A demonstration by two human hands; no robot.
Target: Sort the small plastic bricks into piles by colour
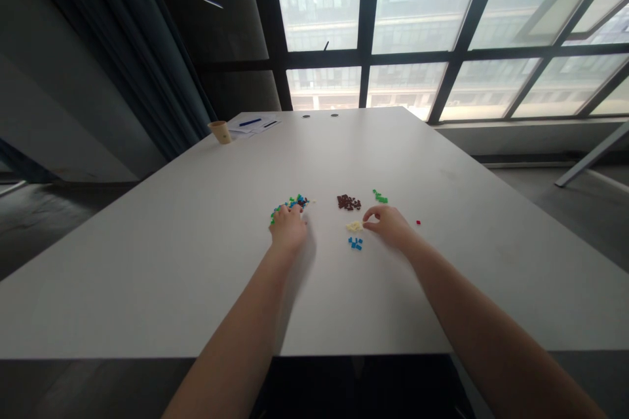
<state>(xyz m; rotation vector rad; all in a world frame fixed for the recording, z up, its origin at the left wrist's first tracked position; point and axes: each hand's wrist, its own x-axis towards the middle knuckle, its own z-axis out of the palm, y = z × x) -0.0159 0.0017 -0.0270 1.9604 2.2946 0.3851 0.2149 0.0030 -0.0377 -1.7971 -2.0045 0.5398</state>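
Small coloured toy bricks lie in groups on the white table. My left hand (289,229) rests over a mixed pile of bricks (297,200), mostly green, blue and dark brown, its fingers spread and touching them. To the right, my right hand (387,224) has thumb and forefinger pinched at the edge of a cream brick pile (354,226); whatever is between the tips is too small to make out. Just nearer to me are several blue bricks (355,244). Dark brown bricks (348,202) sit beyond the cream ones, with green bricks (380,197) to their right.
A single red brick (418,222) lies right of my right hand. At the table's far left stand a tan cup (221,132) and papers (246,126) with a blue pen (250,122). Two dark discs (335,115) show near the far edge of the white table (196,275).
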